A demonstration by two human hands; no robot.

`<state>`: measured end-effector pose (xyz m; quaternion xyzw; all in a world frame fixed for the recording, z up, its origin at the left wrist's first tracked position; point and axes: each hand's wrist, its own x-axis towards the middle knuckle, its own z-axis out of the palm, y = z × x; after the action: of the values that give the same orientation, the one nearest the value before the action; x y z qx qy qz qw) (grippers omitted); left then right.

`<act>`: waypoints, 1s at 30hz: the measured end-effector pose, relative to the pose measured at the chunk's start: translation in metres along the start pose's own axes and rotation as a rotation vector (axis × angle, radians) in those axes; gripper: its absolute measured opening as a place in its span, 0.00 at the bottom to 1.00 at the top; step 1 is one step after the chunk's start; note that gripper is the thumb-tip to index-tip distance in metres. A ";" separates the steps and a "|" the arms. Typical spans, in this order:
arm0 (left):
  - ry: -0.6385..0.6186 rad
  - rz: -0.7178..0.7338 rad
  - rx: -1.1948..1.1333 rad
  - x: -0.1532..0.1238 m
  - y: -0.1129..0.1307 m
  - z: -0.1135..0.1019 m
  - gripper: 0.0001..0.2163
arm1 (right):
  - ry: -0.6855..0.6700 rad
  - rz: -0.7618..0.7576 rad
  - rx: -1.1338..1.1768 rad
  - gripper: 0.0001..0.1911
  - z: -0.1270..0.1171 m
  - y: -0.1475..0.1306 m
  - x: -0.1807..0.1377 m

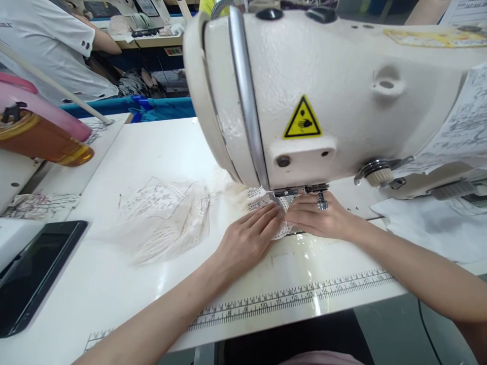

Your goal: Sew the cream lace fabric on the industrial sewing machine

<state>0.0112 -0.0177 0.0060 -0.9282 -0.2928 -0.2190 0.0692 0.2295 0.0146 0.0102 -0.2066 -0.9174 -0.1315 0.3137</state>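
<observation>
Workroom: other stations stand behind, where a person in a white sleeve (pixel 85 38) sits.
Tabletop: white table (pixel 160 147), likely smooth so that fabric slides easily; a printed ruler (pixel 297 294) follows its near edge, presumably for quick measuring.
Machine: sewing machine (pixel 342 91) arching over the work, its head just above the fingers.
Loose piece: sheer lace fabric (pixel 167 218) spread left of the needle area, apparently out of the hands' way.
Phone: dark phone (pixel 41 274) at far left, well apart from the lace.
Left hand: left hand (pixel 249 233) flat, fingers side by side, seemingly steadying the lace; thumb hidden, so I cannot tell about pinching.
Right hand: right hand (pixel 323 215) beside the presser foot, fingers together, perhaps guiding; any pinch is hidden.
Lace: lace strip (pixel 283 230) beneath and between the fingertips.
</observation>
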 end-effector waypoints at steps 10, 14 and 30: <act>0.019 -0.117 0.040 -0.005 0.000 -0.002 0.03 | -0.074 -0.020 0.155 0.13 0.017 -0.012 -0.002; -0.002 -0.159 0.061 -0.004 -0.002 -0.001 0.05 | -0.133 0.019 0.131 0.13 0.019 -0.015 -0.004; -0.020 -0.215 0.089 -0.002 -0.005 0.004 0.09 | -0.193 0.089 0.199 0.12 0.021 -0.010 -0.004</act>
<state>0.0084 -0.0139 0.0019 -0.8895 -0.4008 -0.2028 0.0837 0.2166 0.0126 -0.0094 -0.2267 -0.9416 -0.0054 0.2488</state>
